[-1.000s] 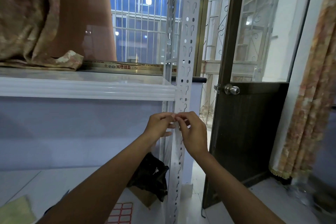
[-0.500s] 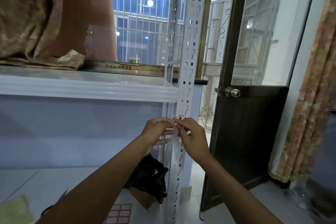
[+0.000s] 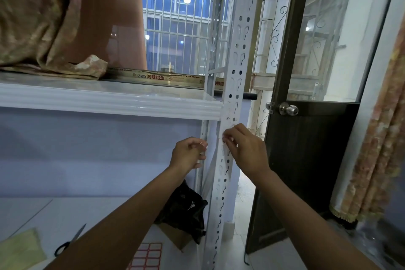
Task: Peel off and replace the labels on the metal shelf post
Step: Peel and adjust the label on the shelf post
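The white perforated metal shelf post (image 3: 235, 55) runs from top to bottom at centre. My right hand (image 3: 245, 149) has its bent fingertips and thumb on the post's front face just below the shelf board (image 3: 109, 103), pinching at a small label that they almost wholly hide. My left hand (image 3: 189, 153) hangs a little left of the post, apart from it, with its fingers curled toward the thumb and nothing visible in them. A sheet of red-bordered labels (image 3: 145, 256) lies on the lower shelf.
Scissors (image 3: 70, 241) and yellow-green paper (image 3: 19, 250) lie at the lower left. A black bag (image 3: 184, 210) sits behind the post. A dark door (image 3: 306, 160) with a metal knob (image 3: 289, 109) stands to the right, and a patterned curtain (image 3: 377, 138) beyond it.
My left hand has drawn back to the left, off the post. My right hand has stayed on the post, over the spot where a red-edged label showed half a second ago.
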